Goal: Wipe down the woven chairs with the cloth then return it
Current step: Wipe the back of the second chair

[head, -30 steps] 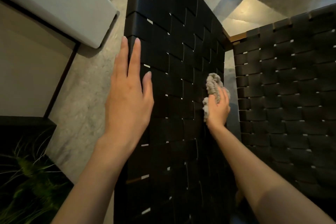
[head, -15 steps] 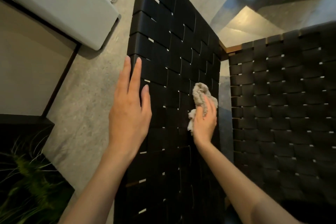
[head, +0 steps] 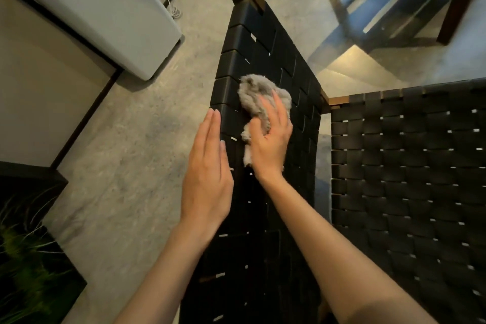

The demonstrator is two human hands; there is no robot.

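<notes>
My right hand [head: 271,137] gripped cloth [head: 259,92] on chair back [head: 263,42], near left edge; back stretched lengthwise ahead; left hand [head: 207,166] flat at that edge.

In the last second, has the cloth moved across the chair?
Yes. Under the right hand, the cloth slid left across the chair back, from its right edge to near its left edge, beside the left hand.

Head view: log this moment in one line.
phase: wiping | right hand: holds cloth against woven chair back | left hand: flat along its left edge | cloth return: pending
</notes>
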